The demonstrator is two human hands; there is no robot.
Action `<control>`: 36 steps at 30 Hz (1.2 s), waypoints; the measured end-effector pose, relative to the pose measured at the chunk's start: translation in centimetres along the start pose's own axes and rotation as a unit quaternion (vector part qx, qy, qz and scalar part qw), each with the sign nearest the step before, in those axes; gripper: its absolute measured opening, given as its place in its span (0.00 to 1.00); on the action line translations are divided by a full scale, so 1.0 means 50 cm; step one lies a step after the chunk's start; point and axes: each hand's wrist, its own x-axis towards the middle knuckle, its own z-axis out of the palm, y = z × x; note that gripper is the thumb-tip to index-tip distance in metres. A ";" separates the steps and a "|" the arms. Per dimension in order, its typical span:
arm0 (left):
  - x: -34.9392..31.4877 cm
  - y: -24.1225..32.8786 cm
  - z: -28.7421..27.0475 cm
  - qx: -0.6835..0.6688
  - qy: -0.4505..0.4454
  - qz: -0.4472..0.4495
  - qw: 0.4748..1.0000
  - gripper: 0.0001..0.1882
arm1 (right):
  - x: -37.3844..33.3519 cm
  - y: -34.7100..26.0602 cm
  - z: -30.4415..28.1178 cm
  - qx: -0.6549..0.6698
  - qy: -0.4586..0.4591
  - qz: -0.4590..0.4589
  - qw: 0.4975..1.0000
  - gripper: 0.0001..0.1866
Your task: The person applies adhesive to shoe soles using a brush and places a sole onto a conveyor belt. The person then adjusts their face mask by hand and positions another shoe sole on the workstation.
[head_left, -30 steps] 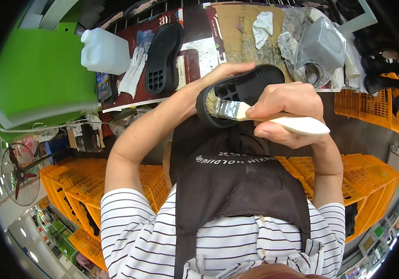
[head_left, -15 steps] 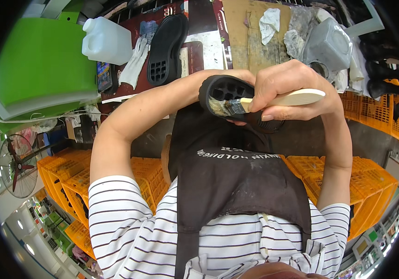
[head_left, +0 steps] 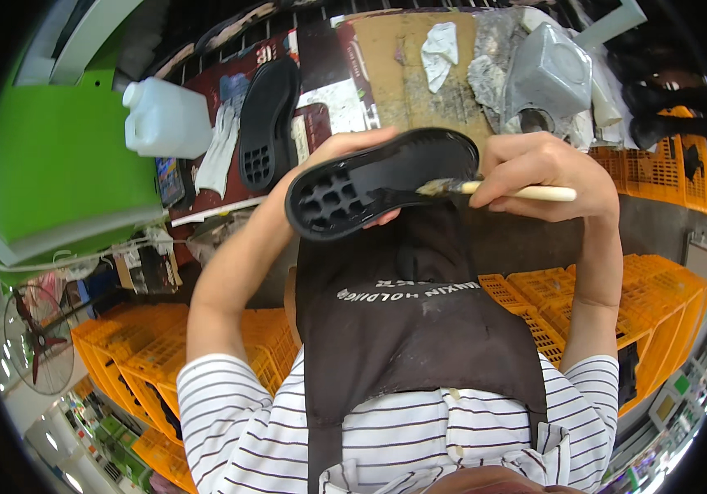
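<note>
My left hand [head_left: 352,146] grips a black shoe sole [head_left: 423,160] from behind and below, partly hidden by it. The inner face of the sole is turned up and glistens wet, with a grid of square hollows at its left, heel end. Between the thumb and fingers of my right hand [head_left: 539,174] is a flat paintbrush [head_left: 541,193] with a pale handle. Its bristles touch the sole's near edge around mid-length. More black soles [head_left: 268,123] lie stacked on the bench beyond my left forearm.
Left of the stacked soles are a white glove [head_left: 218,148], a phone [head_left: 170,181] and a white plastic jug [head_left: 168,117]. Crumpled tissue [head_left: 440,56] and a translucent grey container [head_left: 548,76] sit on the bench's right half. Orange crates [head_left: 127,342] flank me; a green panel [head_left: 61,156] stands left.
The sole has swung to show its full inner face, its heel end moving left and down. The brush has left the heel hollows for the near edge at mid-sole.
</note>
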 end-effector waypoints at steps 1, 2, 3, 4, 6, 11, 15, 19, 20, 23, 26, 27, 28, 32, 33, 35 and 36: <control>-0.008 -0.003 0.008 -0.051 0.052 0.000 0.997 0.35 | -0.017 -0.003 -0.008 -0.014 0.046 0.008 0.999 0.11; -0.014 -0.004 0.011 -0.084 0.061 0.012 0.995 0.38 | -0.029 -0.006 -0.012 -0.028 0.092 0.015 0.995 0.12; -0.013 -0.010 0.008 -0.099 0.015 0.036 0.994 0.39 | -0.037 -0.008 -0.008 -0.037 0.136 -0.004 0.990 0.12; -0.010 -0.023 -0.001 -0.117 -0.030 0.059 0.991 0.41 | -0.037 -0.010 0.004 -0.040 0.142 -0.001 0.989 0.12; -0.005 -0.034 0.005 -0.140 -0.047 0.063 0.987 0.43 | -0.019 -0.012 0.038 -0.016 0.196 -0.049 0.979 0.14; 0.005 -0.038 0.032 -0.126 0.015 0.034 0.991 0.42 | -0.006 0.028 0.074 -0.076 0.225 -0.022 0.971 0.14; 0.001 -0.049 0.030 -0.112 0.007 0.073 0.991 0.39 | -0.029 0.047 0.062 -0.096 0.291 0.036 0.951 0.11; -0.006 -0.058 0.064 -0.058 0.079 0.135 0.986 0.40 | -0.037 0.047 0.063 -0.109 0.347 0.120 0.924 0.08; -0.005 -0.060 0.063 -0.058 0.078 0.135 0.986 0.40 | -0.032 0.046 0.069 -0.109 0.347 0.120 0.924 0.08; 0.002 -0.072 0.056 -0.026 0.140 0.135 0.980 0.39 | -0.022 0.050 0.096 -0.052 0.413 0.165 0.894 0.07; 0.006 -0.082 0.036 0.070 0.109 0.169 0.977 0.39 | -0.005 0.049 0.113 -0.004 0.418 0.189 0.889 0.08; 0.005 -0.084 0.022 0.088 0.109 0.170 0.975 0.39 | 0.002 0.053 0.117 0.013 0.414 0.199 0.888 0.09; 0.006 -0.086 0.016 0.091 0.109 0.167 0.976 0.39 | 0.008 0.048 0.117 0.013 0.417 0.199 0.887 0.09; 0.007 -0.088 0.021 0.062 0.138 0.203 0.967 0.35 | 0.000 0.039 0.111 0.215 0.310 0.224 0.899 0.09; 0.006 -0.090 0.027 0.023 0.159 0.207 0.965 0.36 | -0.004 0.025 0.101 0.233 0.308 0.207 0.899 0.09; 0.009 -0.091 0.022 0.025 0.127 0.217 0.968 0.37 | -0.008 0.040 0.104 0.090 0.357 0.100 0.924 0.06; 0.013 -0.090 0.017 0.026 0.093 0.230 0.968 0.38 | -0.006 0.047 0.110 0.091 0.361 0.100 0.923 0.06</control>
